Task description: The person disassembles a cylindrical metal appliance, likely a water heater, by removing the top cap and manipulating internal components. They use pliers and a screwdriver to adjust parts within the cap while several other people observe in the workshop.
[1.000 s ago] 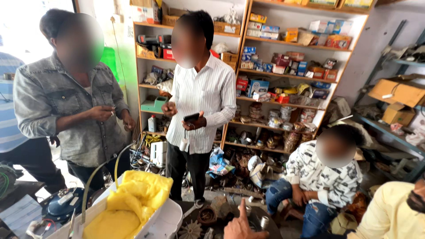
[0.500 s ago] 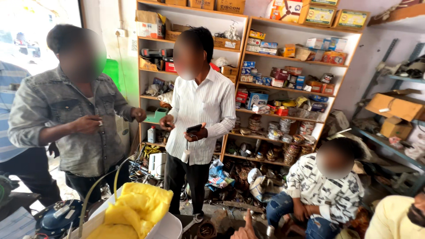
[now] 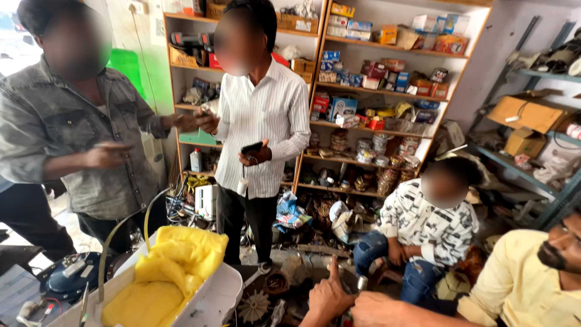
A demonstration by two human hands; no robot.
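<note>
From the head camera, low at the bottom edge: finds the left hand curled loosely, one digit stuck straight up, back turned to the lens. Cannot tell whether the hidden palm has hold of anything. Looks like a pointing or counting pose rather than a grip. Just right of the hand, touching or nearly so, shows a second hand on a bare forearm running off toward the yellow-shirted person, so probably a co-worker's; no sign of the wearer's own right hand. Just above and right of the raised digit, stands a small metal cylinder, upright on the cluttered floor, within easy reach. Left of the hand, lies a pale finned impeller flat among loose parts, with a rusty round motor part just beyond, seemingly laid out for sorting. Farther left, sits a white tub lined with yellow plastic sheet, presumably to keep the inside clean. Well above the hand, stands a person in a striped shirt gripping a dark phone at waist height. Behind, packs wooden shelves with boxes and spares.
</note>
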